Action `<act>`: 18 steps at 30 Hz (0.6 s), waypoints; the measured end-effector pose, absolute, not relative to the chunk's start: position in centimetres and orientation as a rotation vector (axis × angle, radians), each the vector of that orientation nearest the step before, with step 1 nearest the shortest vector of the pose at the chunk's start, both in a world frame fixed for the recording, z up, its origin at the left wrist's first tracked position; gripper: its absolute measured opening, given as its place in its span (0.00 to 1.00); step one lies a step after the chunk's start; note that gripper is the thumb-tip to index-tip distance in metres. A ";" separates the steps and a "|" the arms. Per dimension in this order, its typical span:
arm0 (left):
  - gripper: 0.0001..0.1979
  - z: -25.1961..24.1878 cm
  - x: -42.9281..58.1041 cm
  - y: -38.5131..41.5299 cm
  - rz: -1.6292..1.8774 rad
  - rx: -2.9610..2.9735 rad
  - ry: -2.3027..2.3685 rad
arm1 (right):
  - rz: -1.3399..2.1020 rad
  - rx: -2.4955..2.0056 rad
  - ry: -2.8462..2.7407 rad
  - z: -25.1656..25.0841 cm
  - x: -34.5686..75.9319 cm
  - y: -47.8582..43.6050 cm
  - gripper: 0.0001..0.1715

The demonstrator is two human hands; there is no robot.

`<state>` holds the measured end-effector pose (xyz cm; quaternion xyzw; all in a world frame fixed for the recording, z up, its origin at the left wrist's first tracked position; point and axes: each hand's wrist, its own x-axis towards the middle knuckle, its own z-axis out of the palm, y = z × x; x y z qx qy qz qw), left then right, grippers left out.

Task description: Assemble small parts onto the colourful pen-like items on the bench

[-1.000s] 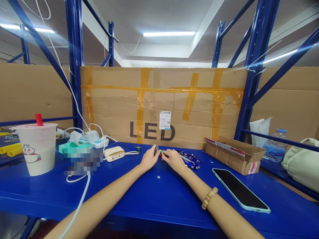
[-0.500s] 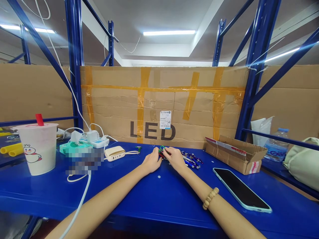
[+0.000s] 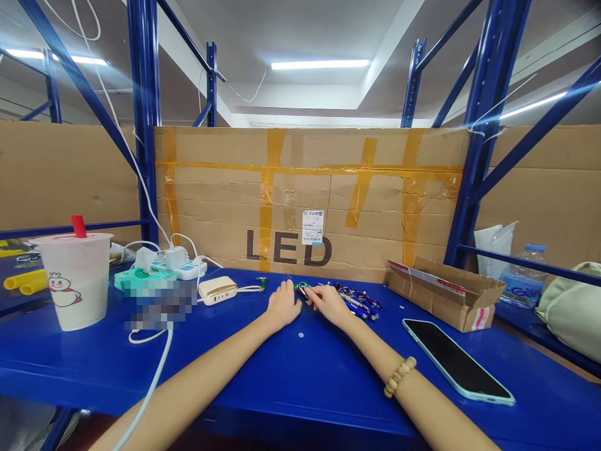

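Your left hand [image 3: 282, 307] and right hand [image 3: 330, 302] lie close together on the worktop [image 3: 300, 369], the small green and red pieces [image 3: 302, 287] between their fingertips, presumably for two-handed control. Your right grip is narrow at the pieces; whether either hand pinches anything cannot be told. The blue pile [image 3: 360, 303] sits just beside your right hand, probably for short reaches.

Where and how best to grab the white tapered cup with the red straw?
Probably the side wall of the white tapered cup, below its rim, reaching level from the near side: it stands upright, its near face is unobstructed, and the red straw would hinder a top grip.
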<state>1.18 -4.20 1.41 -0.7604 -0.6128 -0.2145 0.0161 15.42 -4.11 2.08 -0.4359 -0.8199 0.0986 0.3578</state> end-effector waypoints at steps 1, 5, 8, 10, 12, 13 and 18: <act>0.17 1.4 1.1 -4.1 -0.675 -2.321 -1.936 | 0.202 -1.168 -2.125 2.2 15.5 -4.3 0.23; 0.18 1.7 0.7 -3.9 -0.580 -2.157 -2.034 | -0.019 -1.361 -2.077 2.8 15.7 -4.8 0.16; 0.20 2.1 0.3 -3.8 -0.472 -2.103 -2.028 | -0.113 -1.448 -2.052 2.8 15.9 -4.7 0.16; 0.23 2.4 0.1 -3.7 -0.439 -2.076 -2.011 | -0.110 -1.519 -2.044 2.7 16.1 -4.6 0.16; 0.27 2.5 -0.1 -3.6 -0.417 -2.058 -2.001 | -0.085 -1.581 -2.039 2.6 16.1 -4.6 0.15; 0.28 2.6 -0.2 -3.6 -0.408 -2.051 -1.997 | -0.079 -1.598 -2.039 2.6 16.2 -4.6 0.14; 0.24 2.5 -0.6 -3.5 -0.488 -2.059 -1.928 | -0.178 -1.600 -2.047 2.8 16.3 -4.6 0.12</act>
